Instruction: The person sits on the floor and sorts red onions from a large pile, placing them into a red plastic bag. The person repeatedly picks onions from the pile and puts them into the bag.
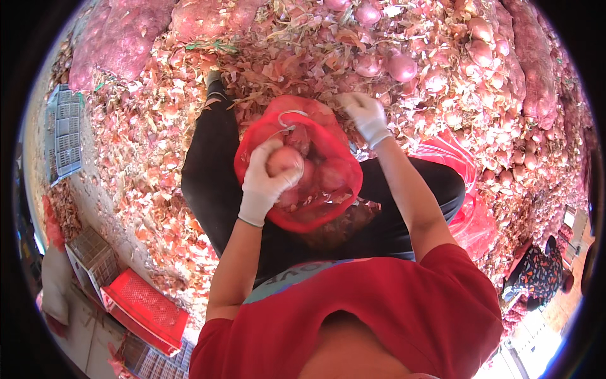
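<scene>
My left hand [267, 184], in a white glove, grips an onion [284, 161] over the mouth of a red mesh bag [303, 225]. The bag stands between my legs with its rim spread wide, and several onions [333, 174] lie inside. A pale drawstring [292, 112] loops at its far rim. My right hand [364, 116], gloved as well, is beyond the bag's right side, low over the dry onion skins. Its fingers are blurred, so whether they hold anything is unclear. Loose red onions [402, 67] lie past it.
Stacked red mesh bags [466, 199] lie by my right knee. Filled onion sacks [120, 40] stand far left, others [530, 61] far right. Plastic crates, one blue [66, 135] and one red [147, 308], are at left. Another person [535, 270] is at the right edge.
</scene>
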Available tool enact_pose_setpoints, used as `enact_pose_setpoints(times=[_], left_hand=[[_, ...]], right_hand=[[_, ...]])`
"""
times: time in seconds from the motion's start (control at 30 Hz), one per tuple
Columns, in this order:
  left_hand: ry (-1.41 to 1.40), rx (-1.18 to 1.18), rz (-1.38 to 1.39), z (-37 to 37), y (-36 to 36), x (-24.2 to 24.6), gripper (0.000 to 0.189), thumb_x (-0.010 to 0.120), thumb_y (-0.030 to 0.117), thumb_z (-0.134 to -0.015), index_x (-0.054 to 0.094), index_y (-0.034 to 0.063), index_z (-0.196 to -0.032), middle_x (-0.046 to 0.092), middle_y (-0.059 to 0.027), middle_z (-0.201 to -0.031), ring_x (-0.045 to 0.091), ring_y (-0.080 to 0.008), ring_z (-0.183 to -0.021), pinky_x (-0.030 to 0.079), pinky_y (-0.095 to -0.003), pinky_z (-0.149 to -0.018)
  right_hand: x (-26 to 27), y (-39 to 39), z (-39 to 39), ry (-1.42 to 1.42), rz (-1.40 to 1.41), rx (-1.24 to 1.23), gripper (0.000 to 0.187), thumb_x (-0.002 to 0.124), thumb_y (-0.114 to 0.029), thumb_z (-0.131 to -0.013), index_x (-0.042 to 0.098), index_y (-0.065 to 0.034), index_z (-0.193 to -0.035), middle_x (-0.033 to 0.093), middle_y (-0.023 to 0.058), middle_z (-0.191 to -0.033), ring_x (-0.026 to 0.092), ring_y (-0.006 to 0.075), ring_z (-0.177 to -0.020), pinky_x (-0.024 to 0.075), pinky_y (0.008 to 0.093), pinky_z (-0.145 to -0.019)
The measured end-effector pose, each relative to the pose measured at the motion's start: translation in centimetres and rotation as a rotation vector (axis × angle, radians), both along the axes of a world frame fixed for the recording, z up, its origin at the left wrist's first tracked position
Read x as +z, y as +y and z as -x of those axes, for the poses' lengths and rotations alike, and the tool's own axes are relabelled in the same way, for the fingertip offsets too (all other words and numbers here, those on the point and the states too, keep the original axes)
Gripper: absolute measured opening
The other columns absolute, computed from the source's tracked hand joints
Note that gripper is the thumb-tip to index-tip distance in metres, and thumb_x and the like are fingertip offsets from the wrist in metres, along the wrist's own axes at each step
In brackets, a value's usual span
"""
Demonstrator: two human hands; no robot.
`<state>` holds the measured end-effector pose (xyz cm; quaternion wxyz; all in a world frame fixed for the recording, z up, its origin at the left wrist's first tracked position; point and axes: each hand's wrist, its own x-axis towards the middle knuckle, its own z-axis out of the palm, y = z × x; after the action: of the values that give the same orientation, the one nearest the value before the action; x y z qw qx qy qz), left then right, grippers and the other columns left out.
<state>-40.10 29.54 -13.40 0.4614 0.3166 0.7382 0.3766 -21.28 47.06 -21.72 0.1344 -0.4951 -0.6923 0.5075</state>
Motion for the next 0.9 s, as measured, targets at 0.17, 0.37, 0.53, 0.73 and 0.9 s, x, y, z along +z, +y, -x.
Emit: enact_pose_setpoints(times=[0.17,0.37,0.53,0.73,0.9], left_hand=[[0.92,-0.307,-0.081,-1.8,-0.9,-3.5,0.059,0.075,0.03,-0.067,0.054,0.0202,-0.122,0.045,-0.0109,-0.126,0.04,-0.0379,-0.114,0.038,-0.0496,-0.091],[0.917,-0.337,-0.03,-2.7,0.0,-4.2,0.055,0.073,0.028,-0.068,0.056,0.0171,-0.119,0.045,-0.0119,-0.128,0.039,-0.0396,-0.115,0.036,-0.05,-0.094],[0.826,-0.348,-0.051,-2.1,-0.3,-2.7,0.052,0.071,0.023,-0.07,0.057,0.0149,-0.118,0.047,-0.0123,-0.127,0.041,-0.0379,-0.115,0.036,-0.0496,-0.094],[0.769,-0.287,-0.087,-1.7,0.1,-2.3,0.044,0.069,0.025,-0.071,0.058,0.0123,-0.112,0.051,-0.0122,-0.12,0.046,-0.035,-0.11,0.038,-0.0472,-0.091],[0.753,-0.087,-0.375,-0.6,1.6,0.0,0.034,0.066,0.016,-0.075,0.061,0.0068,-0.107,0.057,-0.0127,-0.111,0.056,-0.0313,-0.099,0.044,-0.0396,-0.086]], right_hand=[[-9.2,3.4,-5.7,-0.467,-0.268,-0.01,0.037,0.059,-0.023,-0.077,0.056,-0.0052,-0.11,0.06,0.0195,-0.107,0.061,0.0374,-0.091,0.0488,0.0456,-0.079],[-12.5,0.9,-1.5,-0.735,-0.18,-0.157,0.063,0.068,-0.017,-0.07,0.035,-0.0099,-0.123,0.04,0.0178,-0.121,0.059,0.0425,-0.094,0.0477,0.0484,-0.082],[-12.8,2.5,0.7,-0.776,-0.117,-0.25,0.067,0.066,-0.021,-0.07,0.036,-0.0038,-0.127,0.047,0.0197,-0.124,0.059,0.0412,-0.097,0.0483,0.0458,-0.085],[-16.5,5.5,-3.0,-0.642,0.068,0.171,0.052,0.062,-0.02,-0.074,0.049,0.0006,-0.12,0.064,0.022,-0.098,0.064,0.0336,-0.09,0.0515,0.04,-0.08],[-13.5,7.1,-5.3,0.53,0.899,-0.485,0.044,0.058,-0.033,-0.082,0.056,-0.0043,-0.116,0.065,0.0162,-0.103,0.064,0.031,-0.092,0.0522,0.0402,-0.085]])
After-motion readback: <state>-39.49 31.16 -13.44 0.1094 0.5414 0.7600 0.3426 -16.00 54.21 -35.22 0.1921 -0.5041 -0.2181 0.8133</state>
